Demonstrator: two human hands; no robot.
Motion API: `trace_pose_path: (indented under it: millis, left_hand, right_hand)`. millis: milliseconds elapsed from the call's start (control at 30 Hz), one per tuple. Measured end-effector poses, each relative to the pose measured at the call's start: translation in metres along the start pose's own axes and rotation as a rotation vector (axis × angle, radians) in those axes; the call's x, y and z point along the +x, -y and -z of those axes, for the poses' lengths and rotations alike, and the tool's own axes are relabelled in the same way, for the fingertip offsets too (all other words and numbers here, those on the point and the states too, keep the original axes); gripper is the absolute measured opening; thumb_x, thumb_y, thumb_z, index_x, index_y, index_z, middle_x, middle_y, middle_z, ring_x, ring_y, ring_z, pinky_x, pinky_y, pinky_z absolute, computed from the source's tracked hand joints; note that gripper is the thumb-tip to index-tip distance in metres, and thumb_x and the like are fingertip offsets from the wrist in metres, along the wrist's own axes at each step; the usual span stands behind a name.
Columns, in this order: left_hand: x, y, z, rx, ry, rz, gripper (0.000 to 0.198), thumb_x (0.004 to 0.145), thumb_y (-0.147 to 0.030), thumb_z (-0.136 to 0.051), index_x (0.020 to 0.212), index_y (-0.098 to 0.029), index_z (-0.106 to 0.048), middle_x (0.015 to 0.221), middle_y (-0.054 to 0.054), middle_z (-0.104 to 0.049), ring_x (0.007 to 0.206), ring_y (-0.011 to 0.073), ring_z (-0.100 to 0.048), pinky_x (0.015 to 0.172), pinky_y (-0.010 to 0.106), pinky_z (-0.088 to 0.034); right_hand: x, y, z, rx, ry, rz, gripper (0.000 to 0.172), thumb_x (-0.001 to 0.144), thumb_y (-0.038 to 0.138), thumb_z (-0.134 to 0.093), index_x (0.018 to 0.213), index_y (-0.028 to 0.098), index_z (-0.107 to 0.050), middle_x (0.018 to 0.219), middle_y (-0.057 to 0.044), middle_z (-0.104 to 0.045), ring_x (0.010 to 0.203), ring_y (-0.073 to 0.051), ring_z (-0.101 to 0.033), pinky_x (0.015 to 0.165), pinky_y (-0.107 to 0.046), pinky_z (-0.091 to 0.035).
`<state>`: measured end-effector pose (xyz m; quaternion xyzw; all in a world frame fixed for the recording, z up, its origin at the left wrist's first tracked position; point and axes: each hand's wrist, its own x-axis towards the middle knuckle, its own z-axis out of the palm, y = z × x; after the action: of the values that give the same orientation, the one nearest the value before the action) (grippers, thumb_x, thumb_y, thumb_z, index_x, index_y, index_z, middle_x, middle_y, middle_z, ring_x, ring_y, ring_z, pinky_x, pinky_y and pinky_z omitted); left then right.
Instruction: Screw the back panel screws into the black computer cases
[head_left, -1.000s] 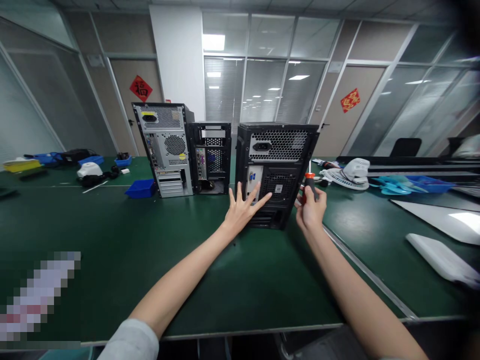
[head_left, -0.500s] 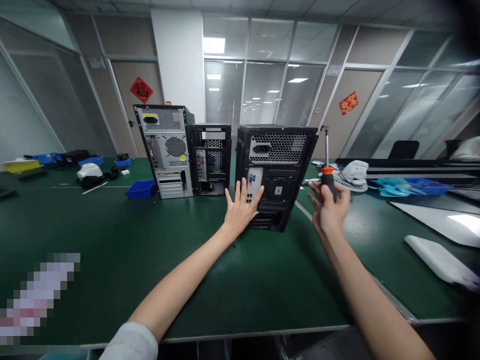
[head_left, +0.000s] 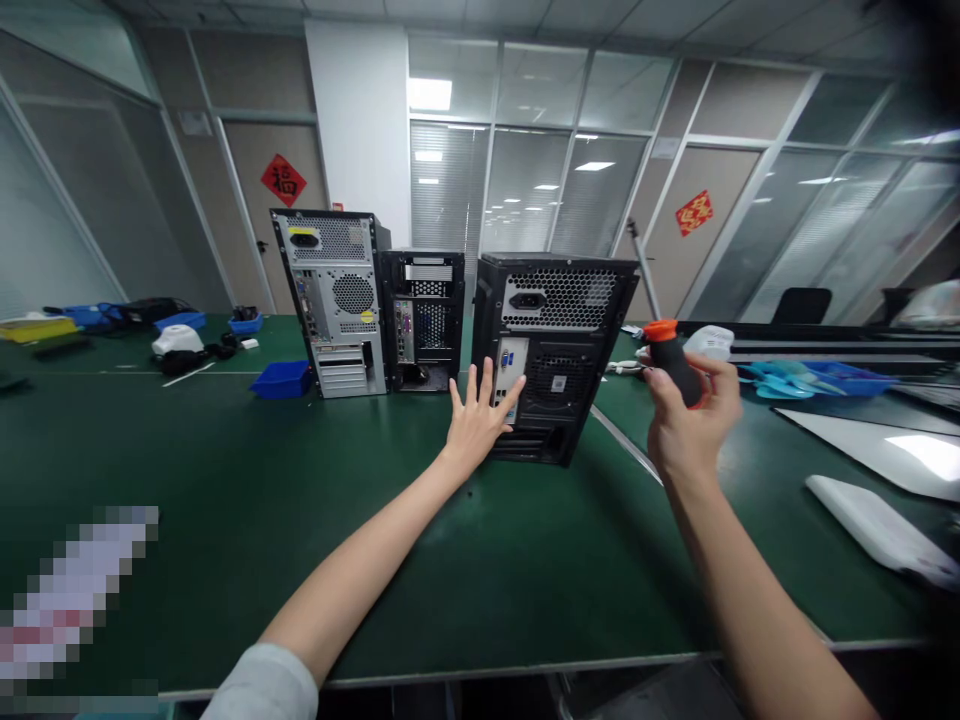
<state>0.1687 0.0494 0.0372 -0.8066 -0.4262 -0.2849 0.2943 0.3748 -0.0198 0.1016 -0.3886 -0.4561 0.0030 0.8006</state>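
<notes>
Head view: a green table (head_left: 375, 560) spans the width. Near its middle stands a black computer case (head_left: 568, 365), rear side showing, with a power socket, fan grille and pale port panel. From it, between nine and ten o'clock, stand a silver-grey case (head_left: 334, 310) and a smaller dark case (head_left: 433, 325) with ports. At three o'clock, light-blue pieces (head_left: 780, 380) lie in or against a blue tray (head_left: 862, 378) — which, I cannot tell; at nine o'clock, a blue bin (head_left: 281, 380) hides its inside. The left hand (head_left: 477, 425), at eight o'clock, spreads over the black case's edge, gripping nothing. The right hand (head_left: 694, 430), at four, grasps a screwdriver (head_left: 671, 365) — shaft toward eleven.
</notes>
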Motion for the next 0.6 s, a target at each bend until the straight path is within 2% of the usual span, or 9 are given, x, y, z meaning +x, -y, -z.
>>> trace_pose_path:
  millis: [200,367,600]
  left_hand:
    - [0.0,0.002,0.001,-0.008,-0.008,-0.004,0.107,0.068,-0.048,-0.065,0.14,-0.031,0.012,0.148,0.021,-0.001,0.135,0.0394,-0.01,0.099,0.065,-0.019]
    - [0.0,0.003,0.002,-0.004,-0.01,-0.005,0.109,0.067,-0.049,-0.066,0.141,-0.03,0.011,0.148,0.021,-0.001,0.135,0.0389,-0.009,0.099,0.065,-0.019]
    - [0.001,0.002,0.002,0.02,0.006,0.0,0.11,0.068,-0.051,-0.066,0.143,-0.011,0.005,0.147,0.022,0.004,0.136,0.0344,0.0,0.104,0.06,-0.015]
  right_hand:
    - [-0.011,0.036,0.005,-0.456,0.217,0.351,0.033,0.071,0.029,-0.064,0.104,0.029,-0.061,0.093,0.0,-0.064,0.085,-0.017,-0.059,0.078,-0.034,-0.047]
    - [-0.015,0.061,0.0,-0.706,0.349,0.67,0.036,0.074,0.026,-0.061,0.11,0.026,-0.059,0.089,-0.002,-0.064,0.083,-0.018,-0.059,0.077,-0.033,-0.045]
    - [-0.019,0.081,-0.008,-0.926,0.409,0.95,0.031,0.079,0.028,-0.057,0.109,0.021,-0.057,0.076,-0.003,-0.063,0.072,-0.017,-0.056,0.071,-0.031,-0.04]
